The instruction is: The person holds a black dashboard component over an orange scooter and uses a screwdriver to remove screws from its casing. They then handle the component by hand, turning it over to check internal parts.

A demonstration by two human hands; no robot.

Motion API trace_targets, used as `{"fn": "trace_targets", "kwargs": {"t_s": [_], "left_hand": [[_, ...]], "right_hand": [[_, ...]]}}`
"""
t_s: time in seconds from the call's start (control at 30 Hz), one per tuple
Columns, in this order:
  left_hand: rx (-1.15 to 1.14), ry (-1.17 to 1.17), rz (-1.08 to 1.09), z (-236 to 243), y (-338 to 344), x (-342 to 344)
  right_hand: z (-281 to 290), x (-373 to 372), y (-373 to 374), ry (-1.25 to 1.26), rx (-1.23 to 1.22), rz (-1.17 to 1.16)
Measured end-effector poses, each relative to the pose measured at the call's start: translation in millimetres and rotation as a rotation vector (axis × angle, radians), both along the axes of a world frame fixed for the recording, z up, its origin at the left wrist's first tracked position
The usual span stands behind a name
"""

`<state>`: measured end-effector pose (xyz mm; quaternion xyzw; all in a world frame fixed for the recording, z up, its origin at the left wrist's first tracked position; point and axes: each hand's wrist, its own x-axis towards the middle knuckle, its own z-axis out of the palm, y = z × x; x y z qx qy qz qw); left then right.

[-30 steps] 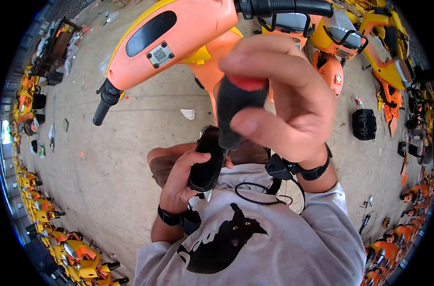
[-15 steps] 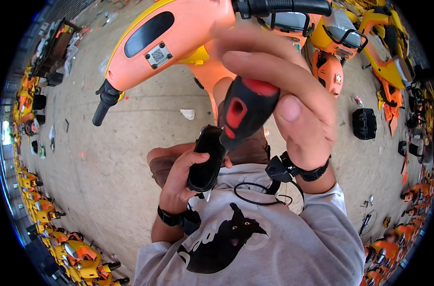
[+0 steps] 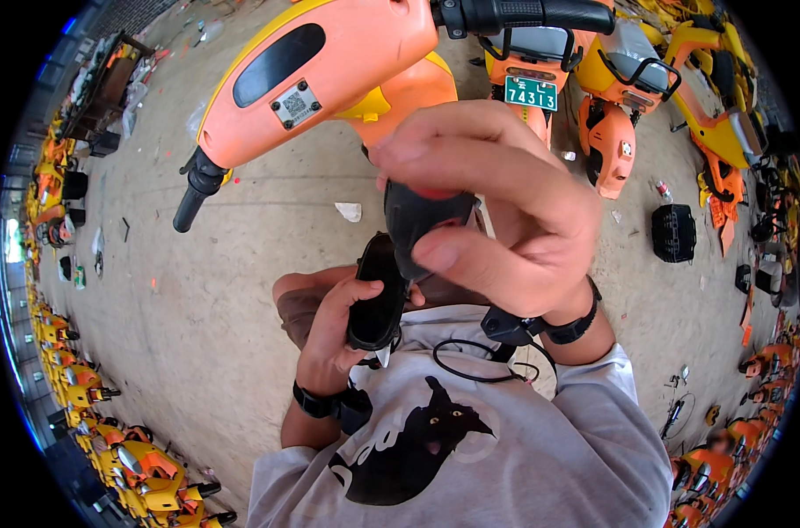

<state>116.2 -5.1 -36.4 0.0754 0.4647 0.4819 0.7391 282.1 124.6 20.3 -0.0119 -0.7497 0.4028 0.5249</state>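
My left hand point(image 3: 332, 321) is closed round a black, hollow, oval part point(image 3: 378, 304), its open side facing up in front of my shirt. Close to the camera, my right hand point(image 3: 514, 202) grips the thick black-and-red handle of a screwdriver point(image 3: 417, 224), thumb on one side and fingers curled over the top. The handle points down toward the right edge of the black part. The screwdriver's tip is hidden, so I cannot tell what it touches. Black straps with a small device and a cable sit at my wrists.
An orange scooter's handlebar section point(image 3: 329, 79) with black grips stands just ahead. More orange and yellow scooters point(image 3: 624, 79) are parked at the right and along both sides. A black basket point(image 3: 673, 233) and a white scrap point(image 3: 349, 211) lie on the concrete floor.
My right fingers have shifted round the screwdriver handle, now wrapping lower and covering more of it. The handle has turned and tilted a little leftward. My left hand stays almost still.
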Motion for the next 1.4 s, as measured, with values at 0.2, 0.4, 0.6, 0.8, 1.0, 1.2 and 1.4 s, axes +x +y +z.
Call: {"fn": "trace_targets", "kwargs": {"t_s": [0.2,0.4,0.6,0.8,1.0,1.2,1.4], "left_hand": [[0.075,-0.161,-0.115,-16.2,-6.2,-16.2],[0.102,-0.023,-0.034,-7.8,-3.7,-8.5],[0.134,-0.040,0.076,-14.9,-6.6,-11.2],[0.268,0.103,0.163,-9.2,-12.0,-14.9],[0.360,0.248,0.205,-7.0,-18.2,-25.2],[0.445,0.258,0.303,-7.3,-22.0,-32.3],[0.514,0.542,0.272,-19.8,-22.6,-36.6]], "right_hand": [[-7.6,-4.2,-6.8,0.084,-0.100,0.039],[-12.0,-6.8,-10.6,0.110,-0.082,0.067],[-22.5,-8.6,-22.2,0.264,-0.213,-0.186],[-28.8,-7.3,-41.9,0.405,-0.318,-0.196],[-28.0,18.2,-53.8,0.188,-0.508,-0.268],[-48.9,21.8,-58.9,0.076,-0.626,-0.492],[-60.1,22.8,-71.6,0.228,-0.597,-0.438]]}}
